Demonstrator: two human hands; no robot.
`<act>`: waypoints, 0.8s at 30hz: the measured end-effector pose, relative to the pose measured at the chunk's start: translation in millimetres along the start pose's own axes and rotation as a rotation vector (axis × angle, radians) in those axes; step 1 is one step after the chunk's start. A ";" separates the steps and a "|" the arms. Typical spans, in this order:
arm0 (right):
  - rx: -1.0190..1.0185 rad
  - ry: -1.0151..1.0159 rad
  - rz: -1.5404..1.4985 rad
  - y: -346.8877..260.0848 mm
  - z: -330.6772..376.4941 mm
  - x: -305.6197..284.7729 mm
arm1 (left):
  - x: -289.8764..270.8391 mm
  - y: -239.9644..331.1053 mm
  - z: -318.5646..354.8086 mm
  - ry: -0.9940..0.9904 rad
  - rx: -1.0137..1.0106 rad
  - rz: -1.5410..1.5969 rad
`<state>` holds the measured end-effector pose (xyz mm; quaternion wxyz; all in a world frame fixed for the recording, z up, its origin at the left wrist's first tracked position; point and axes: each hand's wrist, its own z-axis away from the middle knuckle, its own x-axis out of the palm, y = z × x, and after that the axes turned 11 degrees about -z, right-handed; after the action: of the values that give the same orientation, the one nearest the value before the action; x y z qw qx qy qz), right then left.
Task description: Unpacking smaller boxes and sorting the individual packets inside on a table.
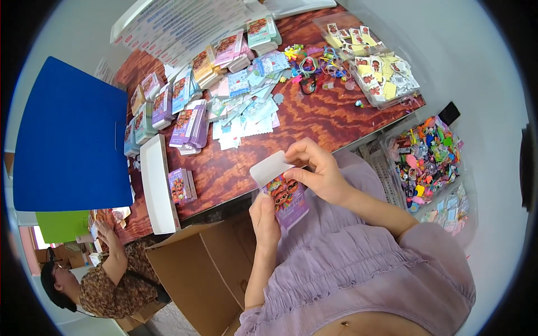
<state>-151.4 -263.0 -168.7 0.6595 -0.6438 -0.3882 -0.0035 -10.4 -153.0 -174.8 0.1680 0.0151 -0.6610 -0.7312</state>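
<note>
The person is holding a small purple printed cardboard box (288,199) up in front of the chest, just off the near edge of the reddish wooden table (330,117). The left hand (263,215) is gripping the box's lower left side from below, fingers wrapped round it. The right hand (316,168) is pinching the top, at the open white flap (270,167). The box's long axis is running from upper left down to lower right, between both hands; the right is nearer the flap. An open brown cardboard carton (207,274) is sitting below, left.
</note>
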 end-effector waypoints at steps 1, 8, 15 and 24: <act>-0.002 0.004 0.003 -2.6 -0.5 -2.1 | -1.4 4.7 -0.8 0.032 0.032 -0.157; 0.019 0.024 0.145 -15.3 -2.9 -12.5 | 12.9 19.8 -5.6 0.132 0.243 -0.348; 0.014 -0.050 0.201 -27.9 -13.9 -7.6 | -9.9 28.7 -27.2 -0.022 0.091 -0.408; -0.020 -0.230 0.348 -30.3 -37.5 -18.4 | -5.1 32.3 -46.8 -0.015 0.146 -0.436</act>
<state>-160.6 -309.2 -147.6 0.5949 -0.7037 -0.3439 0.1803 13.2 -198.9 -150.4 -0.0003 0.1643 -0.6944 -0.7006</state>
